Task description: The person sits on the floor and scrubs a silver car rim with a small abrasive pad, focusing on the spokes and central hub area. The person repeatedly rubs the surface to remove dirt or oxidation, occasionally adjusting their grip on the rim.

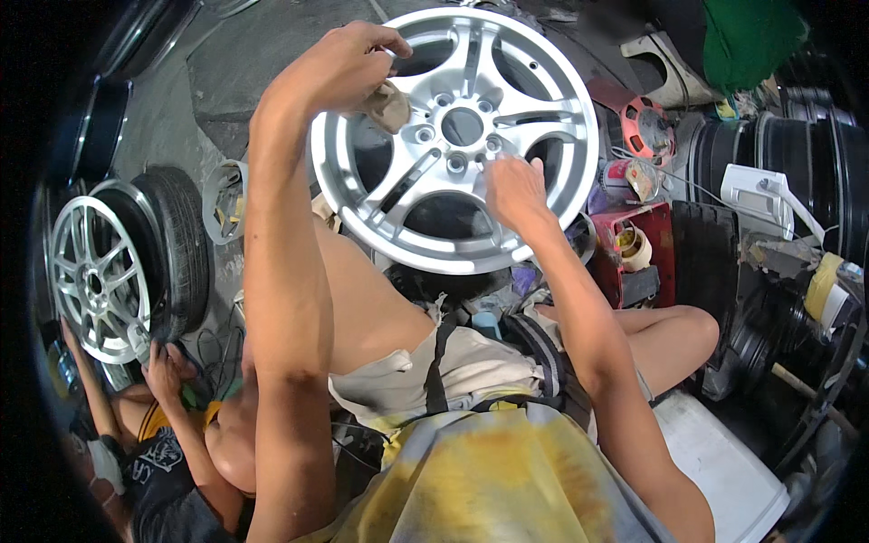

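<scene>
A silver alloy wheel lies before me, its spoked face toward me. At its upper left, my left hand is bent over the rim, closed on a crumpled tan piece that looks like cloth or sandpaper. The tan piece lies against a spoke left of the hub. Just below and right of the hub hole, my right hand rests on a spoke with its fingers curled in. Its fingertips are blurred against the silver surface, and whatever they may hold is hidden.
At the left, a co-worker's hand is near another silver wheel, beside a black tyre. A red box with a tape roll stands right of my wheel. Dark rims are stacked at the far right, near a white box.
</scene>
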Demonstrator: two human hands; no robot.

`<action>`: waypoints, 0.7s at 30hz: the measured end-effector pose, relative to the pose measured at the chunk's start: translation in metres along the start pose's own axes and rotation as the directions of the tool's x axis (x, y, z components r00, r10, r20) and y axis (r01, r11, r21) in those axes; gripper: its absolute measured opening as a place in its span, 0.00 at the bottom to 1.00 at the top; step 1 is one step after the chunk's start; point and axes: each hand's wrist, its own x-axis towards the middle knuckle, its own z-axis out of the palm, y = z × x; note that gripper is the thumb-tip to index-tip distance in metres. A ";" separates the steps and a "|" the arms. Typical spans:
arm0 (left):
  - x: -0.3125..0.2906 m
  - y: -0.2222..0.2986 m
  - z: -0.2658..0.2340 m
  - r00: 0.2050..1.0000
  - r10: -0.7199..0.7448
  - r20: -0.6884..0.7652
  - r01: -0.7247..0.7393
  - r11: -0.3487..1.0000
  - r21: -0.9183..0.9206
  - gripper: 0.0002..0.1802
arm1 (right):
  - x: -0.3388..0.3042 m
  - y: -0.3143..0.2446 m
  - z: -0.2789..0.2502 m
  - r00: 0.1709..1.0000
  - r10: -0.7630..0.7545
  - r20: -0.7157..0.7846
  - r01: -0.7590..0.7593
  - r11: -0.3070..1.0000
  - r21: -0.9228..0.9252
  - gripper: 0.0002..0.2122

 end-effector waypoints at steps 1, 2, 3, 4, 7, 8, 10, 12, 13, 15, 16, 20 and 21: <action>-0.003 0.003 -0.003 1.000 -0.020 -0.001 0.020 1.000 0.001 0.26 | -0.003 0.001 -0.002 0.999 0.019 0.037 -0.019 1.000 -0.001 0.07; -0.006 0.004 -0.006 0.999 -0.039 -0.003 0.039 0.999 0.003 0.26 | -0.003 0.001 -0.003 0.997 0.037 0.073 -0.037 0.999 -0.002 0.07; -0.005 0.004 -0.006 1.000 -0.016 -0.010 0.016 1.000 -0.010 0.26 | 0.002 0.000 -0.001 1.000 0.008 0.018 -0.008 1.000 0.000 0.06; -0.005 0.006 -0.006 1.000 -0.016 -0.017 0.016 1.000 -0.009 0.25 | 0.004 0.000 -0.002 1.000 0.002 -0.004 -0.002 1.000 0.013 0.07; -0.010 0.003 -0.007 0.998 -0.008 -0.058 0.009 1.000 0.010 0.25 | 0.009 -0.002 -0.001 0.998 -0.021 -0.051 0.023 0.999 0.045 0.10; -0.009 -0.005 -0.003 0.996 0.006 -0.084 -0.004 1.000 0.024 0.25 | 0.006 0.000 -0.002 1.000 -0.010 0.018 0.009 1.000 0.026 0.10; -0.009 -0.011 -0.005 0.994 0.005 -0.110 -0.002 1.000 0.031 0.24 | -0.001 0.006 -0.008 0.989 0.017 0.149 -0.013 1.000 -0.027 0.09; -0.006 -0.010 -0.006 0.995 -0.025 -0.097 0.027 0.999 0.021 0.24 | 0.002 0.011 0.004 0.999 0.008 0.046 -0.007 1.000 -0.022 0.10; -0.007 -0.008 -0.006 0.993 -0.048 -0.106 0.050 0.999 0.009 0.24 | 0.007 0.013 0.011 1.000 -0.011 -0.026 0.010 1.000 -0.012 0.10; -0.013 -0.003 -0.011 0.994 -0.077 -0.075 0.073 0.996 -0.059 0.24 | 0.009 0.012 0.015 0.995 -0.046 -0.085 0.044 0.999 -0.022 0.10; -0.017 -0.004 -0.014 0.994 -0.094 -0.060 0.088 0.992 -0.094 0.24 | 0.007 0.008 0.011 0.995 -0.065 -0.072 0.062 0.997 -0.041 0.10; -0.016 -0.042 -0.010 0.991 -0.047 -0.127 0.043 0.998 -0.035 0.20 | -0.006 0.004 0.002 0.998 -0.066 -0.021 0.065 0.997 -0.047 0.08; -0.013 -0.027 -0.015 0.992 -0.076 -0.105 0.073 0.997 -0.039 0.19 | -0.005 0.011 0.004 0.997 -0.078 -0.030 0.076 0.994 -0.080 0.08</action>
